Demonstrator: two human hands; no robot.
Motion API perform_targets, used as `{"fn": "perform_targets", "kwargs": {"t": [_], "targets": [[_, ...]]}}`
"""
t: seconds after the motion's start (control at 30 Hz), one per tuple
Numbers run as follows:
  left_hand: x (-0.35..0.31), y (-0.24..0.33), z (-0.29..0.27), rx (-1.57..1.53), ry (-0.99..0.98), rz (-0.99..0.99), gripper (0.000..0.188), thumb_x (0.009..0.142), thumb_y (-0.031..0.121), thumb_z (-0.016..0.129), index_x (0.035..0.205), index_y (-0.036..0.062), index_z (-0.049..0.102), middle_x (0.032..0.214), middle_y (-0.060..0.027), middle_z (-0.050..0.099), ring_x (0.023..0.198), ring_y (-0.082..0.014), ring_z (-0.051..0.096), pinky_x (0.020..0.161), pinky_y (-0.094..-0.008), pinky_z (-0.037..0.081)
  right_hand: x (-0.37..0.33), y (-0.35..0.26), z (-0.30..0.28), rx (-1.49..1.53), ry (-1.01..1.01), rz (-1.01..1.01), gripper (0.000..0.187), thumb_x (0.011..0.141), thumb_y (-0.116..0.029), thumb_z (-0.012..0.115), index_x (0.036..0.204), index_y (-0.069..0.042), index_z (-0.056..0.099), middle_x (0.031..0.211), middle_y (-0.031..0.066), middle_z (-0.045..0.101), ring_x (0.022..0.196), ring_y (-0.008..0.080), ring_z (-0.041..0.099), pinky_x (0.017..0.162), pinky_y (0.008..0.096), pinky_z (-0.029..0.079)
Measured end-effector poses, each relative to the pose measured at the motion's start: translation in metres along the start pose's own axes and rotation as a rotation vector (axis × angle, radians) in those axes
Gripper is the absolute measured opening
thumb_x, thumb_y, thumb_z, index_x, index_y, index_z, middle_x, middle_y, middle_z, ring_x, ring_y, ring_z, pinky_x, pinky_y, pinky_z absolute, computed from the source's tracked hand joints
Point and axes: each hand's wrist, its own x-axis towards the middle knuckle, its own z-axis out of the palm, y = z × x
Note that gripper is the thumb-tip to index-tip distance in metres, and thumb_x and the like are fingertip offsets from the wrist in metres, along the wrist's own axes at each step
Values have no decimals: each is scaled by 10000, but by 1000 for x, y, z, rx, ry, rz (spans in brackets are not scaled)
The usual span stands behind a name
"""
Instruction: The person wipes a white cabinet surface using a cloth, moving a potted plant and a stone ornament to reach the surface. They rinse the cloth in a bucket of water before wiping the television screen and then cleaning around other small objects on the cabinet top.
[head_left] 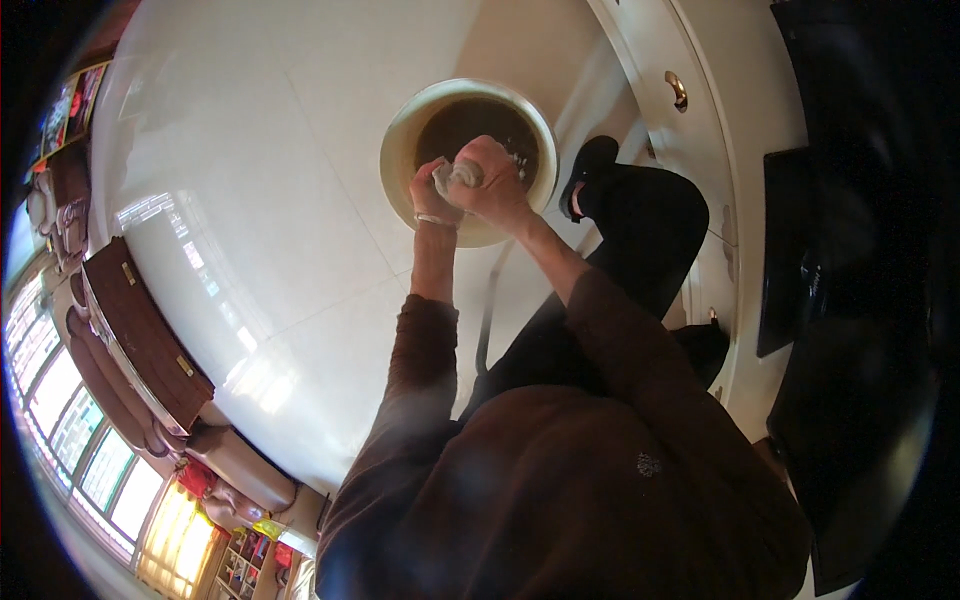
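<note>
A pale round basin (398,160) with brownish murky water (470,118) in it sits on the floor ahead of me. Over its near half, both my hands grip a bunched, twisted light-grey cloth (459,174). My left hand (433,190), with a bracelet at the wrist, closes on the cloth's left side. My right hand (494,178) wraps round the other side, its knuckles turned up. Small white specks, perhaps suds or drops, show by the right fingers. Part of the cloth is hidden inside the hands.
Glossy pale floor tiles (300,180) spread to the left. A white cabinet with a brass handle (677,92) stands close on the right, beside my bent leg and black shoe (592,165). A dark wooden table (140,325) and sofas line the far left, near bright windows.
</note>
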Motion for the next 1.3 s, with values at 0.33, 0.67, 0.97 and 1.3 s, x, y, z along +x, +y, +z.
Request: {"fn": "perform_targets", "kwargs": {"t": [0.33,0.67,0.97,1.3], "targets": [[-36,20,30,419,-278,9,142,712,95,554,818,8,592,885,-77,592,838,-218,567,757,-328,473,-3,-25,5,-268,-202,-422,120,557,-163,648,657,-134,589,767,21,548,833,220,508,657,390,455],[-47,65,77,1622,-949,292,47,648,-3,581,691,-3,600,828,-56,590,786,-182,566,725,-296,467,-26,-44,31,-509,-286,-756,193,461,-259,669,562,-138,559,610,-8,503,682,197,498,435,331,378],[-53,47,112,1682,-781,-448,82,564,33,611,629,-2,575,624,-42,578,602,-114,533,582,-267,460,-51,-40,53,-719,-390,-814,154,540,-243,619,560,-107,548,579,13,503,614,182,480,444,315,365],[-56,29,108,2254,-643,-398,84,530,84,573,592,28,577,548,-108,547,508,-175,496,517,-324,425,-55,-43,57,-806,-431,-957,161,635,-229,590,636,-72,554,633,49,542,603,180,489,488,329,399]]}}
